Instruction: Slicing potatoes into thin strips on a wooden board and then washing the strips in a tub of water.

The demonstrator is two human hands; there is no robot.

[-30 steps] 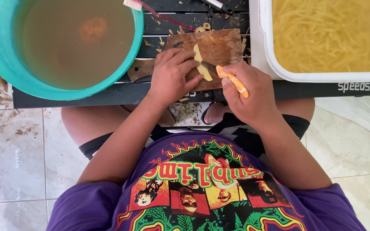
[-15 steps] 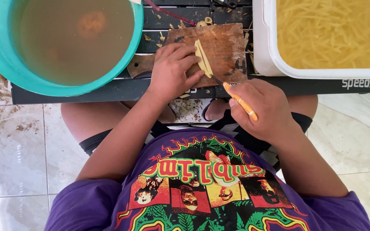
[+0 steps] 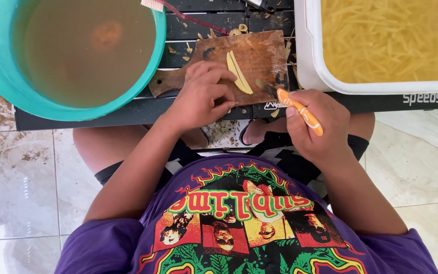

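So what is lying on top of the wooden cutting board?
Two pale yellow strips lie on the cutting board; the left hand covers its near edge.

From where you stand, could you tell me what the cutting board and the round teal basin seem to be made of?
The cutting board looks like wood: brown, matte, with grain and dark worn stains. The teal basin seems to be plastic: smooth, evenly coloured, with a slightly glossy thin rim.
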